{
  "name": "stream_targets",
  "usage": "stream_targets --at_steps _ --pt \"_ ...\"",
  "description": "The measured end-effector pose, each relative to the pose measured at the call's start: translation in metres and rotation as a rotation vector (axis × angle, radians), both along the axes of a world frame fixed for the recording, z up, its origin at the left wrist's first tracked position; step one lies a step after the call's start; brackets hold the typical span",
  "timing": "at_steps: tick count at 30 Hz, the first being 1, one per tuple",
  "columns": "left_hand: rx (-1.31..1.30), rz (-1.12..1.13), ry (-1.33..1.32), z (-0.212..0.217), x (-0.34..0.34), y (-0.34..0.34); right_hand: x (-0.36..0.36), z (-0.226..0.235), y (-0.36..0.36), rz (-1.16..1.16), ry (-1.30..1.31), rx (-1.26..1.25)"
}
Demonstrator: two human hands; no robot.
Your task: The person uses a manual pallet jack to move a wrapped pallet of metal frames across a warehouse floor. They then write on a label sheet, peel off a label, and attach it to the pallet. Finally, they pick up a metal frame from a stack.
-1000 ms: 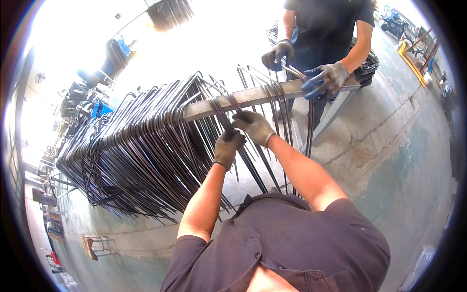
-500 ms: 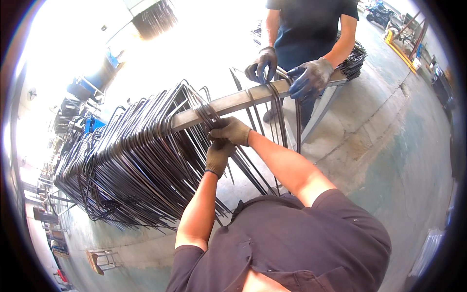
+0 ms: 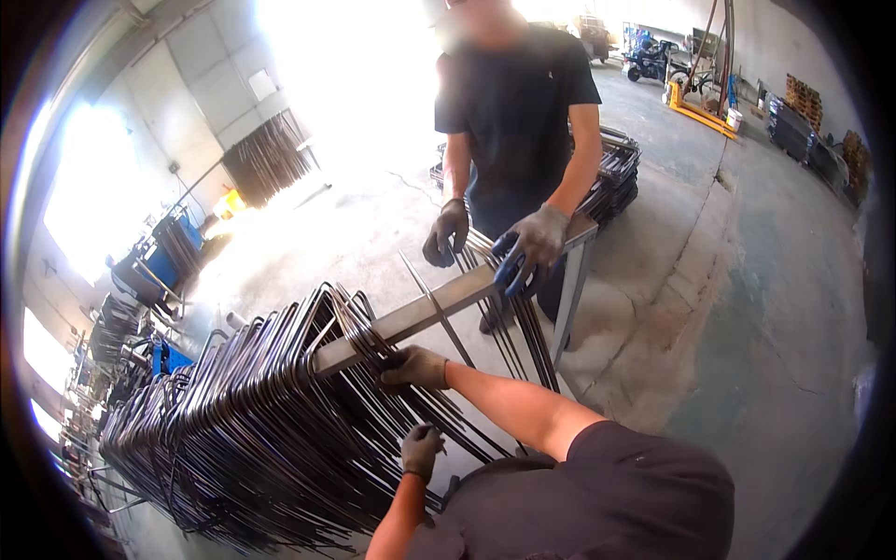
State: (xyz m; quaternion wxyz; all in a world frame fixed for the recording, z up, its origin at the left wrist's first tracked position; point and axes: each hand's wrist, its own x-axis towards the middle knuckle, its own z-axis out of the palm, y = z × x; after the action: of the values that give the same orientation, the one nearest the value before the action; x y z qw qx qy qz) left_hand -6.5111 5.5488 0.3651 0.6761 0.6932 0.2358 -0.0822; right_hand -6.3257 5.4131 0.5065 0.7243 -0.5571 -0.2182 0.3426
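Observation:
My right hand (image 3: 417, 370), in a dark work glove, is closed around a few bent metal rods (image 3: 347, 317) that hang over a grey metal rail (image 3: 411, 320). Lower down and apart from it, my gloved left hand (image 3: 422, 450) has its fingers curled in beside the hanging rod ends, with nothing visible in them. A dense row of dark U-bent rods (image 3: 243, 401) hangs on the rail to the left. Across the rail, a co-worker's two gloved hands (image 3: 530, 245) are at another small group of rods (image 3: 523, 341).
The co-worker (image 3: 518, 112) stands at the rail's far end, by a sloping support leg (image 3: 573, 289). Behind that person lies a stack of bent rods (image 3: 611, 173). A yellow pallet jack (image 3: 700, 114) stands far right; a rack of hanging rods (image 3: 269, 159) is at the back left.
My left hand has come away from my right and dropped lower, near the rod ends. My right hand stays at the rods. The view has tilted up, showing more of the co-worker, whose hands have shifted.

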Motion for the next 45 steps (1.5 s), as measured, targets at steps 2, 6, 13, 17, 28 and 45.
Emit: stream_targets --at_steps 2,6,13,17,28,45 --pt "-0.043 0.048 0.069 0.001 -0.013 -0.006 0.0 0.0 -0.004 -0.007 -0.002 0.049" --pt "-0.028 0.08 0.164 -0.007 -0.042 -0.006 -0.008 0.017 -0.004 -0.029 0.034 -0.057" --pt "-0.182 0.234 0.257 -0.004 -0.079 -0.003 -0.007 0.003 -0.004 -0.082 -0.011 -0.001" --pt "-0.102 0.34 0.123 -0.041 -0.087 0.04 0.0 -0.007 -0.007 -0.108 -0.01 0.055" --pt "0.009 0.438 -0.292 0.079 -0.031 0.069 -0.004 0.005 -0.1 -0.32 0.032 0.086" --pt "0.561 0.472 -0.549 0.144 -0.001 0.089 -0.015 0.033 -0.148 -0.502 0.009 0.004"
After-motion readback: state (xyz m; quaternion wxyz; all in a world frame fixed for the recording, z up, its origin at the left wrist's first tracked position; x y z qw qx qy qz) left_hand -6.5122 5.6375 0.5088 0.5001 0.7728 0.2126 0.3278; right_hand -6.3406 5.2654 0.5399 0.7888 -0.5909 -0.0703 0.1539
